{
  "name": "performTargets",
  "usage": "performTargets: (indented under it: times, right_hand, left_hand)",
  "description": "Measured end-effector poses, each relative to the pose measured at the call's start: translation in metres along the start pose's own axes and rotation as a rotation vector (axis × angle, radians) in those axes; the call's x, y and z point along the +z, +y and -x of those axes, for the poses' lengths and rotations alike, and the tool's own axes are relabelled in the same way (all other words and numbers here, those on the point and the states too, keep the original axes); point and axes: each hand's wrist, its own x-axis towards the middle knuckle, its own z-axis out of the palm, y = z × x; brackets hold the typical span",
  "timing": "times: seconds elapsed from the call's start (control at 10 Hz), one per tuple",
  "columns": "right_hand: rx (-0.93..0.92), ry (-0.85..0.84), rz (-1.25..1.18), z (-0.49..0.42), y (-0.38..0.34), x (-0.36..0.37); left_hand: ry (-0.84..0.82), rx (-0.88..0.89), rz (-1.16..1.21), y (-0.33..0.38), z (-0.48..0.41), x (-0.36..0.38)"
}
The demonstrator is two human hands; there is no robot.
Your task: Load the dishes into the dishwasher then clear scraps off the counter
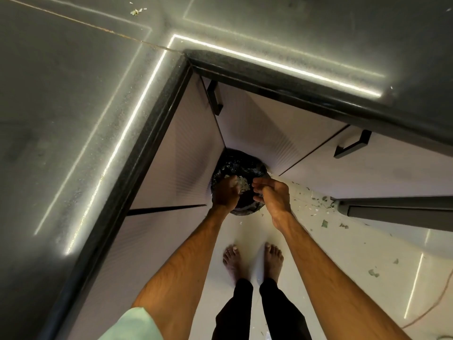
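Both my hands reach down over a round bin lined with a black bag (239, 163), which stands on the floor in the corner under the counter. My left hand (226, 192) is cupped over the bin with pale scraps (239, 183) at its fingers. My right hand (270, 193) hangs beside it with fingers curled toward those scraps. Whether either hand grips the scraps is unclear. A few small scraps (136, 11) lie on the dark counter (73, 106) at the far top left.
Pale cabinet doors with black handles (215, 98) close in the corner on both sides. An open dark door or drawer edge (397, 209) juts out at the right. Green and white bits (324, 223) litter the pale floor. My bare feet (252, 262) stand behind the bin.
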Motion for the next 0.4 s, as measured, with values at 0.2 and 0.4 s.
performTargets:
  times: [0.2,0.4]
  right_hand:
    - [-0.062,0.039,0.204,0.013,-0.008,-0.006]
    - [-0.205,-0.023,0.408,0.070,-0.062,-0.025]
  left_hand:
    - [-0.075,0.143,-0.133,0.014,0.019,-0.012]
    - [-0.142,0.223,0.026,0.065,0.079,-0.044]
